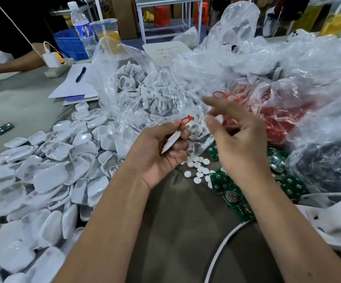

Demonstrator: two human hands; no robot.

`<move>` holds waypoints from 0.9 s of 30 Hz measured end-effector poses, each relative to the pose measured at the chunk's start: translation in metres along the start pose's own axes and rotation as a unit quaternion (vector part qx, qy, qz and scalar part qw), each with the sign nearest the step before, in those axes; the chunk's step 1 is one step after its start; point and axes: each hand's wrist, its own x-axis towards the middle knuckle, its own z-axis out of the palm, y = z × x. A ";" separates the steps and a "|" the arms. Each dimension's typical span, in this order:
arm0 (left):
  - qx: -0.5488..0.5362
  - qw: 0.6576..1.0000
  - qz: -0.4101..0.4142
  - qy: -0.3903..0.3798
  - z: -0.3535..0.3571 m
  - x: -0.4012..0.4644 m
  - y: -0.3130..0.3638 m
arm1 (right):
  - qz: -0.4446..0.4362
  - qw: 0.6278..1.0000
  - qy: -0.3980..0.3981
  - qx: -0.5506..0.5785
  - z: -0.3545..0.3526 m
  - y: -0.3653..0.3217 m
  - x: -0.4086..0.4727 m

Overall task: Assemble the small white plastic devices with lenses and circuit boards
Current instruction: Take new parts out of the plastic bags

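Observation:
My left hand [161, 148] grips a white plastic shell [170, 142] edge-on, with a thin red frame piece [186, 120] at its fingertips. Just to the right, my right hand [237, 135] hovers with loosely spread fingers, motion-blurred and holding nothing that I can see. Small white round lenses [196, 170] lie scattered on the table below the hands. Green circuit boards [237, 197] are piled under my right wrist. A large heap of white shells [49, 170] covers the table at the left.
Clear plastic bags hold white rings [132, 86] behind the hands and red frame parts [277, 119] at the right. A paper pad with a pen [80, 74], a power strip, a water bottle [82, 29] and another person's arm are at the far left. A white cable [222, 248] curves near me.

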 end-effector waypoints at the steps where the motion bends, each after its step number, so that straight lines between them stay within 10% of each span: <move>1: -0.002 1.000 -0.019 -0.007 -0.001 -0.001 0.000 | -0.029 0.998 -0.038 -0.026 0.004 -0.001 -0.002; 18: -0.030 0.992 -0.119 0.009 -0.005 -0.004 0.007 | -0.228 0.962 -0.073 -0.128 0.000 -0.007 -0.001; 27: 0.018 0.991 -0.014 0.133 0.004 0.001 0.002 | -0.040 0.997 0.025 -0.059 -0.002 -0.001 0.000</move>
